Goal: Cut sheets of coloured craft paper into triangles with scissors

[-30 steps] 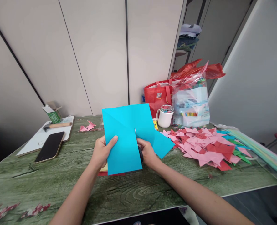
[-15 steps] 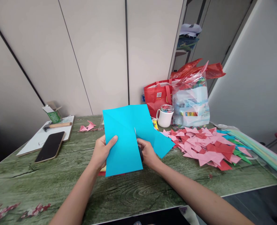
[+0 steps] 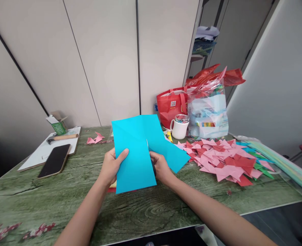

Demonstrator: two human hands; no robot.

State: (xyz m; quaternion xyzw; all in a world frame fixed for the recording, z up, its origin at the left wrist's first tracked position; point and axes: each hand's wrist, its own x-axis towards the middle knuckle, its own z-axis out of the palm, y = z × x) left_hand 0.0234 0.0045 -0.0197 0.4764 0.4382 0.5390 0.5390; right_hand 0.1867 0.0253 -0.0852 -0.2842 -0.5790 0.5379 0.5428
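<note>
A large blue paper sheet (image 3: 132, 153) is held up over the table, cut partway from its near edge toward the far one. My left hand (image 3: 112, 165) grips its left edge, thumb on top and fingers underneath. In my right hand (image 3: 161, 166) are scissors (image 3: 154, 168), closed around the dark handles. Their blade tip shows at the end of the cut, near the sheet's middle. The cut right-hand part of the paper bends away to the right, beyond my right hand. Something red and yellowish lies under the sheet, mostly hidden.
Folded pink and red paper pieces (image 3: 222, 159) are heaped at the right. Behind them stand a white mug (image 3: 180, 128), a red bag (image 3: 170, 107) and a clear plastic bag (image 3: 208, 114). At the left lie a phone (image 3: 55, 160), a hammer (image 3: 63, 137) and a white board (image 3: 30, 160).
The cut-off right part of the blue sheet has swung slightly and lies flatter. The sheet's near edge has shifted a touch to the right; both hands keep their grip.
</note>
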